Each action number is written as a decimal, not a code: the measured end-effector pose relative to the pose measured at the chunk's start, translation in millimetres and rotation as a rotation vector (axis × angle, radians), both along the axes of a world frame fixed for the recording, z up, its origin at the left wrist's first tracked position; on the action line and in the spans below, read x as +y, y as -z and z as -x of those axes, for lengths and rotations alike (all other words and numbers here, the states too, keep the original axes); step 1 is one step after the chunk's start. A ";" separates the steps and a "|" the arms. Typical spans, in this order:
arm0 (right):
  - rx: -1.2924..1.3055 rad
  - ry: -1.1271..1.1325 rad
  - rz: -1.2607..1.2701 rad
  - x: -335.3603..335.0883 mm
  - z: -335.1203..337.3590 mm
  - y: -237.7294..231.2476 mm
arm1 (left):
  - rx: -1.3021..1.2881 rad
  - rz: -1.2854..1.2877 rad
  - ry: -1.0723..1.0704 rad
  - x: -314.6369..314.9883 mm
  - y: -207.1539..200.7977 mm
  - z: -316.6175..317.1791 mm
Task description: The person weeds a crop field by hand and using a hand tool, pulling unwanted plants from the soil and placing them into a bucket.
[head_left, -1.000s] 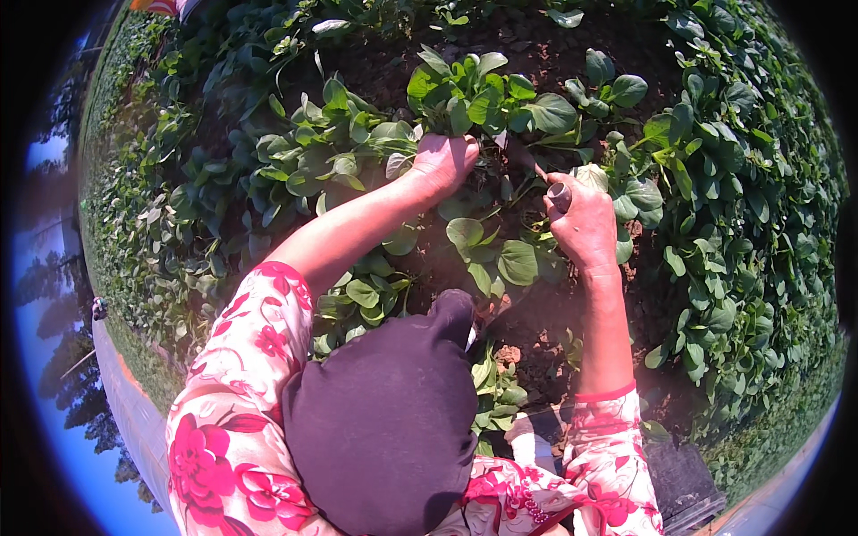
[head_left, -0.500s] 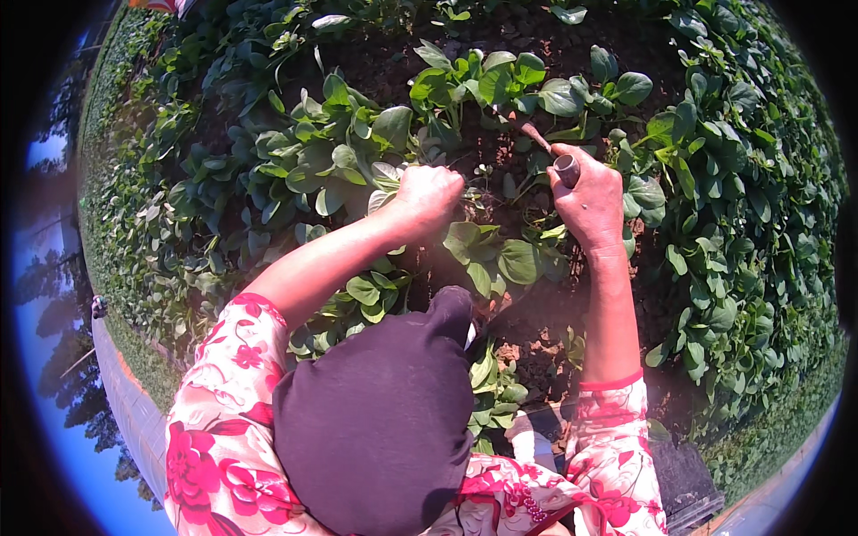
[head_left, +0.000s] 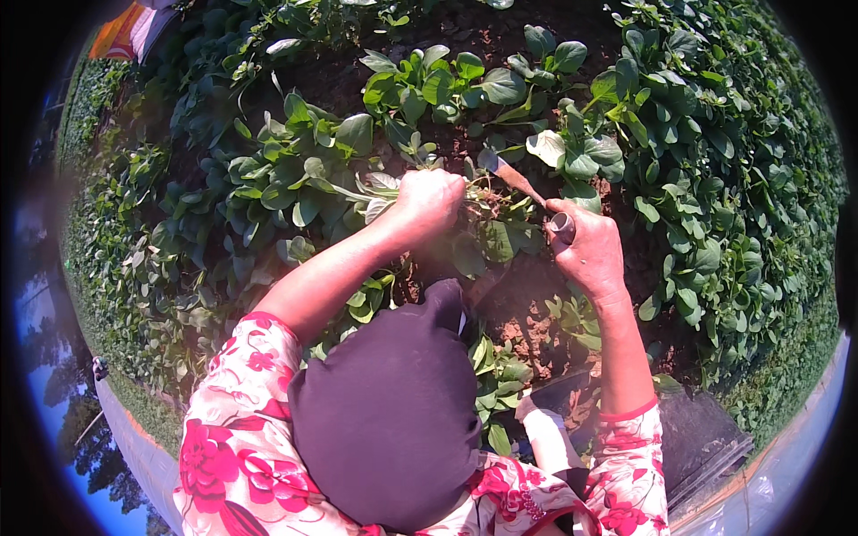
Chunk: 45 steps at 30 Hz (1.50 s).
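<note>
My left hand [head_left: 432, 201] is closed around a small bunch of leafy plants [head_left: 380, 186]. Pale leaves stick out on its left side and thin stems on its right. To the right, my right hand [head_left: 587, 252] grips a short-handled weeding tool [head_left: 521, 185] with a round handle end. Its rusty metal blade points up and left, its tip low among the stems just right of my left hand. Whether the tip touches the soil I cannot tell. Broad-leaved green plants [head_left: 438, 87] grow beyond both hands.
Dense rows of leafy greens [head_left: 706, 232] stand on both sides. Bare reddish soil [head_left: 532, 326] shows near my right forearm. A dark cloth-covered shape [head_left: 384, 411] between my arms hides the ground below. A black flat-sided object [head_left: 693, 438] lies at the lower right.
My right hand has drawn nearer to me, and more of the blade shows, closer to my left hand. The left hand keeps hold of the bunch. The whole view has shifted slightly.
</note>
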State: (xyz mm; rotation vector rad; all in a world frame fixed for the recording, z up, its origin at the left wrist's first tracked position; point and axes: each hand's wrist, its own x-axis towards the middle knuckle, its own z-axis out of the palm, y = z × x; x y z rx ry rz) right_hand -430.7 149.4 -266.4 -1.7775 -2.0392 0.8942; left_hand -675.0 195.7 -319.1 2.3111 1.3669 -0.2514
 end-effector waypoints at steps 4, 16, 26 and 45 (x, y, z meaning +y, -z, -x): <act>0.085 0.089 0.040 -1.6 34.5 30.5 | 0.017 0.071 -0.054 -12.1 -2.7 12.7; 0.158 0.212 0.154 93.2 94.5 32.1 | 0.110 0.087 -0.246 -11.8 1.9 67.0; -0.251 -0.123 -0.025 57.2 93.9 49.0 | 0.029 0.087 -0.466 31.4 56.9 68.2; -0.310 -0.052 -0.202 9.2 91.7 39.1 | -0.728 0.299 -0.635 17.3 100.5 92.4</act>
